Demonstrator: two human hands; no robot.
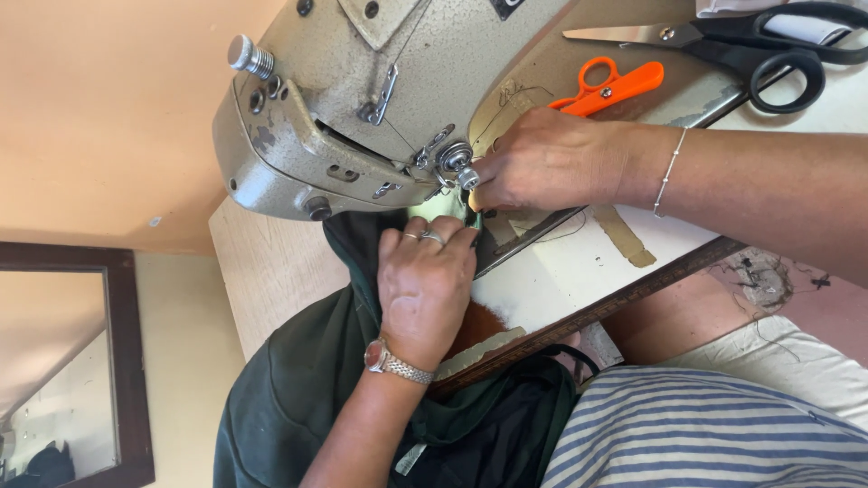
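A beige industrial sewing machine (362, 99) stands on a pale table (271, 271). Dark green fabric (298, 380) lies under its needle end and hangs off the table's edge toward my lap. My left hand (425, 280), with rings and a metal wristwatch, rests curled on the fabric just in front of the needle area and grips it. My right hand (547, 163), with a thin bracelet on the wrist, reaches in beside the tension dial (455, 158). Its fingertips pinch the fabric's edge next to the needle. The needle itself is hidden behind the two hands.
Orange thread snips (608, 86) and large black-handled scissors (750, 45) lie on the table behind my right hand. A dark wooden strip (597, 312) runs along the table's near edge. A wood-framed mirror (127, 361) stands at the lower left. My striped shirt (705, 434) fills the lower right.
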